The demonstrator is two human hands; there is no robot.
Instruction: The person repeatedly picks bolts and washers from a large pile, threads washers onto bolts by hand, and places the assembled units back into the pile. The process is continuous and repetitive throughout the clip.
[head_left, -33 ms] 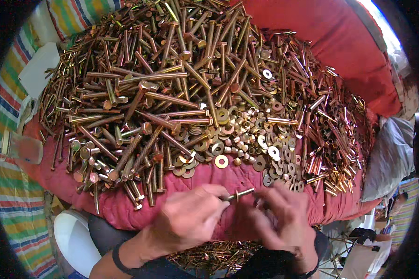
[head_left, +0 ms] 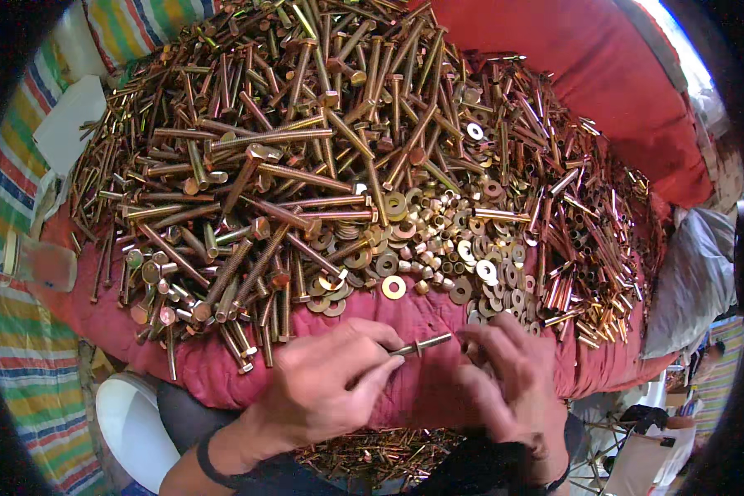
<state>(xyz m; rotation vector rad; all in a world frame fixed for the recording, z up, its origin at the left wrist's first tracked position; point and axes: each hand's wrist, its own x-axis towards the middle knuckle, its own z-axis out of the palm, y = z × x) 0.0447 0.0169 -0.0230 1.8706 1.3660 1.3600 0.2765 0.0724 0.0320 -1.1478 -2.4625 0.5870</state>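
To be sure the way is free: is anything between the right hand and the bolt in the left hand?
Nothing visible stands between the right hand and the free tip of the bolt; only a gap above the red cloth. A washer sits around the bolt, between that tip and the left hand.

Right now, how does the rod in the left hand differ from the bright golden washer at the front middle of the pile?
The rod is long and narrow; the washer is a flat, round ring. The rod is held by the left hand; the washer lies loose. Both look like shiny metal.
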